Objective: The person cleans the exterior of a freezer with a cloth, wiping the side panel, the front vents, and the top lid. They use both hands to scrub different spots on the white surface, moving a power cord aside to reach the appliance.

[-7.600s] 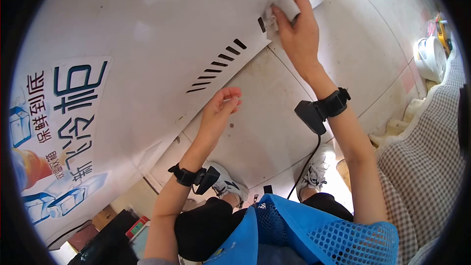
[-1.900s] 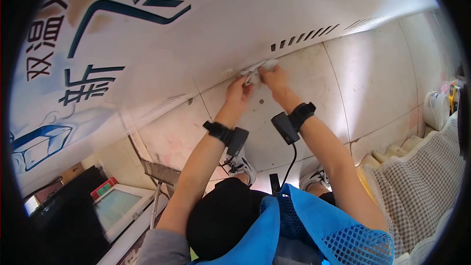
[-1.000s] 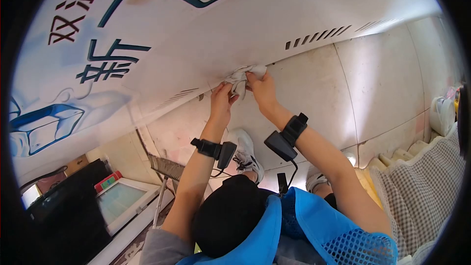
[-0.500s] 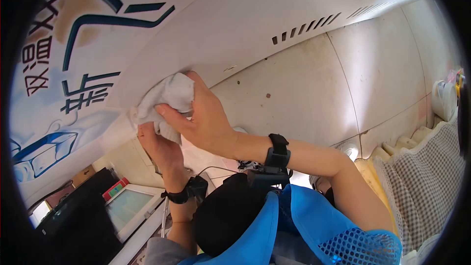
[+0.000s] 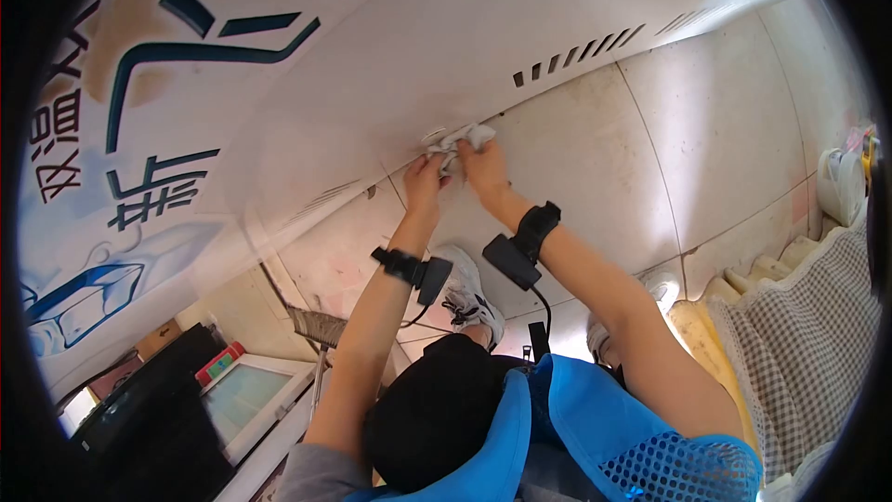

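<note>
Both hands meet at the bottom edge of the white freezer cabinet point(image 5: 483, 28), on a small white cloth point(image 5: 462, 139) pressed where the cabinet's lower edge comes down to the tiled floor point(image 5: 595, 177). The right hand point(image 5: 483, 167) grasps the cloth from the right with its fingers curled over it; the left hand point(image 5: 424, 177) pinches the cloth's left end, though how firmly is hard to tell at this size. The cloth sits bunched, touching the cabinet's underside lip, left of the row of vent slots point(image 5: 576, 51).

Judging from how things lie, the wiping is well under way but not finished: the broad white panel near the slots looks clean, while the floor tiles below show brown specks and grime, and the printed panel point(image 5: 158, 121) toward the cabinet's left end carries a brownish stain. The bottom edge is the part in hand.
</note>
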Action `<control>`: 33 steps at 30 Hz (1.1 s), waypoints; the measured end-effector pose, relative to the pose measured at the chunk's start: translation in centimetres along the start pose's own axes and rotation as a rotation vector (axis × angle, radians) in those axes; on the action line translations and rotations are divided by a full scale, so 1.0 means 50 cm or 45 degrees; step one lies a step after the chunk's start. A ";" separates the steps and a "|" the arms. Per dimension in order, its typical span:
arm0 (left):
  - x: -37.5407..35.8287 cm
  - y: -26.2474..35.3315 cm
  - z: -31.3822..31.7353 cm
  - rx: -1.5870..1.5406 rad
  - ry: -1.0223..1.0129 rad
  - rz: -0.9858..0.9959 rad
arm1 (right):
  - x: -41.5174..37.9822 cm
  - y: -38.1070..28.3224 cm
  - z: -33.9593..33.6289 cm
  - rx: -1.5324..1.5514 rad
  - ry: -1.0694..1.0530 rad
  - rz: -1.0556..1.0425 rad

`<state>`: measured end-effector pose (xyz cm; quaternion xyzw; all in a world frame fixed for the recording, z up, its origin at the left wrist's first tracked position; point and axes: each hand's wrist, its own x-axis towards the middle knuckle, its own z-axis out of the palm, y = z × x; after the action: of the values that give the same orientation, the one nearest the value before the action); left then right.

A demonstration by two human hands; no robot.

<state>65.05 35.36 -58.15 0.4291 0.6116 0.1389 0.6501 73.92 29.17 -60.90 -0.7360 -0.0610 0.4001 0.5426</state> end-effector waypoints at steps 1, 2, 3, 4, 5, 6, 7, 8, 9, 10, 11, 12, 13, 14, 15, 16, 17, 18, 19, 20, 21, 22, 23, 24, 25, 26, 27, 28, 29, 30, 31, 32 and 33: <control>0.018 -0.012 0.021 -0.001 0.002 -0.001 | 0.019 0.014 -0.009 -0.001 -0.002 0.000; 0.035 -0.024 0.045 -0.039 -0.006 -0.032 | 0.038 0.028 -0.020 0.099 0.026 0.113; 0.050 -0.031 0.066 -0.079 -0.015 -0.060 | 0.051 0.035 -0.029 0.198 0.055 0.221; 0.057 -0.027 0.088 -0.086 -0.014 -0.056 | 0.049 0.008 -0.048 0.194 0.051 0.214; 0.062 -0.025 0.108 -0.128 -0.040 -0.110 | 0.044 -0.018 -0.071 0.174 0.096 0.268; 0.063 -0.025 0.116 -0.168 -0.065 -0.169 | 0.035 -0.044 -0.086 0.153 0.142 0.326; 0.061 -0.027 0.113 -0.168 -0.065 -0.175 | 0.031 -0.054 -0.092 0.151 0.143 0.331; 0.056 -0.030 0.104 -0.286 -0.094 -0.227 | 0.025 -0.063 -0.098 0.202 0.066 0.353; 0.050 -0.029 0.094 -0.404 -0.126 -0.274 | 0.023 -0.067 -0.102 0.257 -0.009 0.369; 0.050 -0.028 0.073 -0.398 -0.132 -0.272 | 0.030 -0.043 -0.087 0.262 -0.004 0.367; 0.046 -0.026 0.038 -0.462 -0.122 -0.275 | 0.031 -0.020 -0.056 0.199 -0.043 0.297; 0.039 -0.024 -0.002 -0.524 -0.109 -0.279 | 0.027 -0.004 -0.029 0.138 -0.084 0.231; 0.026 -0.015 -0.042 -0.513 -0.125 -0.244 | 0.013 -0.013 -0.010 0.146 -0.083 0.237; 0.012 -0.005 -0.074 -0.500 -0.144 -0.209 | -0.009 -0.030 0.007 0.260 -0.188 0.231; -0.007 0.010 -0.093 -0.490 -0.146 -0.210 | -0.025 -0.039 0.021 0.373 -0.292 0.224; -0.025 0.022 -0.108 -0.519 -0.043 -0.216 | -0.037 -0.040 0.033 0.379 -0.288 0.227; -0.035 0.033 -0.109 -0.549 0.058 -0.220 | -0.046 -0.042 0.044 0.497 -0.338 0.227; -0.032 0.031 -0.107 -0.545 0.055 -0.219 | -0.048 -0.043 0.047 0.615 -0.387 0.224; -0.029 0.028 -0.104 -0.539 0.023 -0.188 | -0.045 -0.041 0.043 0.618 -0.384 0.223; -0.027 0.025 -0.102 -0.533 -0.009 -0.156 | -0.039 -0.039 0.033 0.518 -0.360 0.158; -0.032 0.032 -0.081 -0.532 -0.011 -0.156 | -0.032 -0.035 0.020 0.416 -0.335 0.093; -0.035 0.040 -0.043 -0.535 0.015 -0.211 | -0.021 -0.037 -0.002 0.415 -0.331 0.091; -0.036 0.050 -0.003 -0.540 0.042 -0.266 | -0.004 -0.039 -0.030 0.345 -0.229 0.063; -0.019 0.043 0.022 -0.490 -0.056 -0.280 | 0.011 -0.046 -0.062 0.274 -0.129 0.036; -0.001 0.036 0.049 -0.441 -0.153 -0.292 | 0.022 -0.064 -0.098 0.249 -0.038 0.011; -0.002 0.048 0.094 -0.453 -0.221 -0.286 | 0.034 -0.078 -0.133 0.225 0.054 -0.014; -0.004 0.061 0.142 -0.463 -0.290 -0.280 | 0.058 -0.073 -0.168 0.198 0.070 -0.020; 0.013 0.059 0.182 -0.400 -0.328 -0.295 | 0.079 -0.068 -0.202 0.172 0.087 -0.027; 0.028 0.055 0.215 -0.337 -0.368 -0.307 | 0.089 -0.073 -0.231 0.172 0.089 -0.033; 0.024 0.056 0.245 -0.338 -0.372 -0.303 | 0.095 -0.085 -0.259 0.218 0.174 -0.029; 0.015 0.066 0.275 -0.330 -0.394 -0.305 | 0.101 -0.092 -0.278 0.265 0.258 -0.028; 0.007 0.081 0.297 -0.324 -0.414 -0.301 | 0.105 -0.100 -0.285 0.266 0.254 -0.040; -0.003 0.091 0.303 -0.329 -0.409 -0.284 | 0.107 -0.107 -0.285 0.240 0.356 -0.100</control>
<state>80.44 32.05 -56.48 0.2886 0.5212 0.0733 0.7998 88.71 23.45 -57.90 -0.7276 0.0243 0.2763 0.6275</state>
